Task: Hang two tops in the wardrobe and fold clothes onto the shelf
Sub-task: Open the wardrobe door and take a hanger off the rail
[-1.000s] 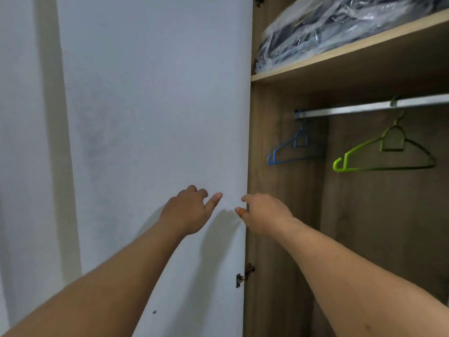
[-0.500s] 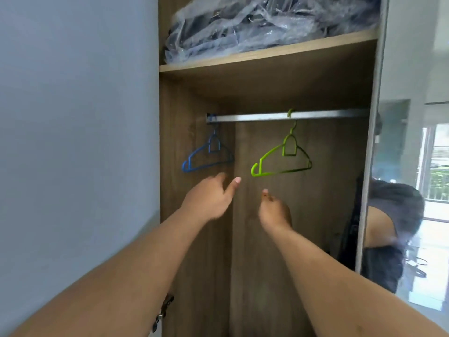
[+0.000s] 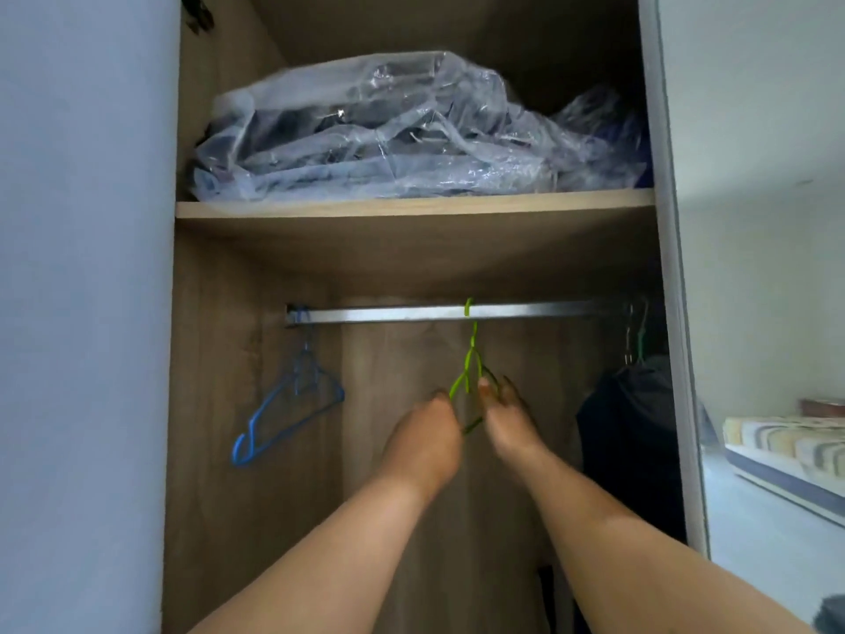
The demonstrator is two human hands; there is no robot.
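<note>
Both hands are up inside the open wardrobe at the green hanger [image 3: 467, 379], which hangs by its hook from the metal rail [image 3: 448, 312] under the shelf [image 3: 411, 204]. The left hand [image 3: 423, 439] is curled with its fingers closed around the hanger's left arm, or so it looks; the wire disappears behind the knuckles. The right hand [image 3: 505, 421] has its fingers bent around the right arm of the hanger, though whether they actually pinch it I cannot tell.

The hanger is seen almost edge-on and looks like thin, light coated wire: stiff enough to keep its shape but likely to swing and twist on the rail. My judgement is that it is best held near the neck, just below the hook, and lifted up and off rather than pulled forward.

A blue hanger [image 3: 288, 404] hangs empty near the rail's left end, well apart from the green one. At the right end a dark garment [image 3: 626, 432] already hangs (its hook is partly lost in shadow). The shelf above carries a clear plastic bag [image 3: 388, 135] of dark fabric. No tops to be hung are in view.
</note>
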